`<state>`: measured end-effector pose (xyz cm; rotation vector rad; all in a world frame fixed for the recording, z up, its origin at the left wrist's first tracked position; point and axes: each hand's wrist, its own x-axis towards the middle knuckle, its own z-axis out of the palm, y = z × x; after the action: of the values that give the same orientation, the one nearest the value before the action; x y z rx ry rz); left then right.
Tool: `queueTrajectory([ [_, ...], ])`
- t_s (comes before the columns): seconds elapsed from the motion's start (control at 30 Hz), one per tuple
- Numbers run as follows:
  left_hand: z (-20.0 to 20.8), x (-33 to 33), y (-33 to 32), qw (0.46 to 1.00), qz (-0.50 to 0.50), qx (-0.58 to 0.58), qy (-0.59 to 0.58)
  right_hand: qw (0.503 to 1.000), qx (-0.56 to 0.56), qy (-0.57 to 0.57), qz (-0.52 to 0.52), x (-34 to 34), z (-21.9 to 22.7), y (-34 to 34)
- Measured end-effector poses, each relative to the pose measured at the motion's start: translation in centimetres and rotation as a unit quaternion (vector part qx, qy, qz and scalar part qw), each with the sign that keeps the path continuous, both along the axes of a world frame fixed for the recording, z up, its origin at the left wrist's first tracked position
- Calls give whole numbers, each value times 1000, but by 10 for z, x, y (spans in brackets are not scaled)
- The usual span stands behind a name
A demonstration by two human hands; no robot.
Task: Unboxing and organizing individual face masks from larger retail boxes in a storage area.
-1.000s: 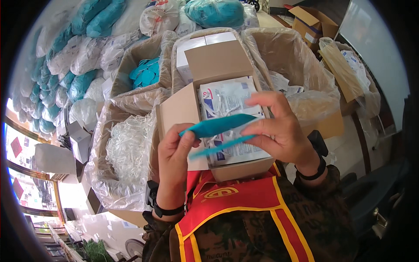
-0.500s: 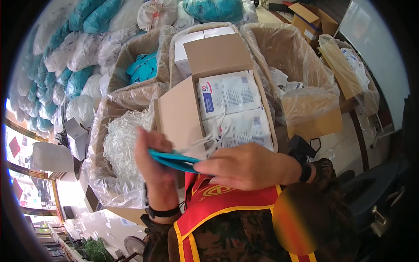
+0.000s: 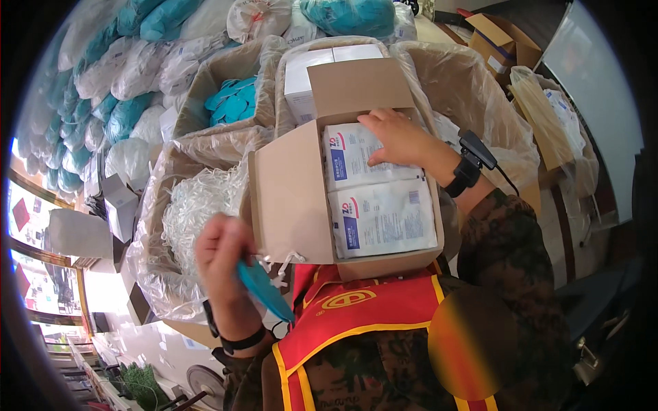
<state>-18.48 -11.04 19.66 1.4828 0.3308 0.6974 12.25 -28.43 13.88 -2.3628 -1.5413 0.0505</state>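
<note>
Your left hand (image 3: 223, 250) was closed, fingers curled around one end of a teal fold-flat mask (image 3: 266, 293), which hung tilted down toward your red apron (image 3: 370, 301), left of the carton (image 3: 394, 266) and outside it. End grip presumably left most of the mask free and kept it off the packets; exact finger contact was hidden. White straps (image 3: 282, 268) dangled just beside it; couldn't tell if they were attached. Your right hand (image 3: 394, 140) was partly open, thumb and fingers spread over the upper packet (image 3: 346, 168), nothing visibly clamped; couldn't tell whether the fingertips pressed on it. Lower packet (image 3: 391, 229) lay flat, nearer you. Both were white, soft-looking, rectangular, printed, slightly puckered; laid face up, side by side, likely because the carton took them that way. Carton was plain brown board, side flap (image 3: 289, 195) and far flap (image 3: 358, 88) folded out, which likely gave both hands clear access. To the left, a bin held a loose, springy-looking tangle of white elastic strands (image 3: 199, 209); beyond it, another held thin, rounded teal pieces (image 3: 233, 103). Crinkled clear film liner (image 3: 157, 267) draped over the rim, probably to keep strands off raw board.
</note>
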Motion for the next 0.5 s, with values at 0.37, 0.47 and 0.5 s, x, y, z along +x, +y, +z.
queueTrajectory([
  [0.37, -17, 38, -19, 994, -78, -36, 70, 997, 21, 81, 0, 1, -4, 3],
  [0.47, -17, 43, -18, 993, -73, -37, 81, 995, 82, 50, 24, -1, 6, 3],
  [0.5, -18, 43, -15, 993, -72, -39, 85, 993, 100, 52, 20, -3, 11, 3],
])
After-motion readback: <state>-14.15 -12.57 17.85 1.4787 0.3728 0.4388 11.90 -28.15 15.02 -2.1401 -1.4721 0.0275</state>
